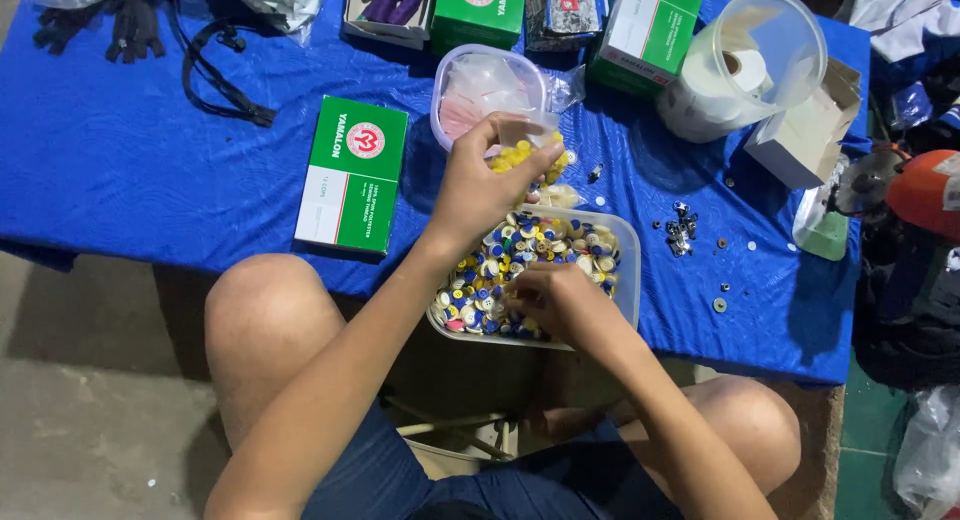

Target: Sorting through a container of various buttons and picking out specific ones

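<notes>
Bare knees and dark blue shorts are seen closest to the lens, with both forearms stretched forward over them to a table covered by a blue cloth [130, 160]. At the cloth's near edge a clear rectangular tub [627, 280] is set, filled with small round caps [545, 245] in blue, yellow, white and pink. The right hand [555, 300] is lowered into this tub, fingers curled among the caps; whether one is pinched cannot be told. The left hand [490, 175] is raised just beyond the tub, its fingers bunched together over a small heap of yellow caps [520, 158] lying in a clear bag.

Behind that hand a round clear tub [470, 75] holding a plastic bag with something pink is partly hidden. To the right, a tall clear container [770, 50] is tipped on its side with a white roll inside. A green and white box [352, 173] lies flat to the left, and two more stand at the far edge. Small metal bits [682, 230] are scattered right of the rectangular tub.
</notes>
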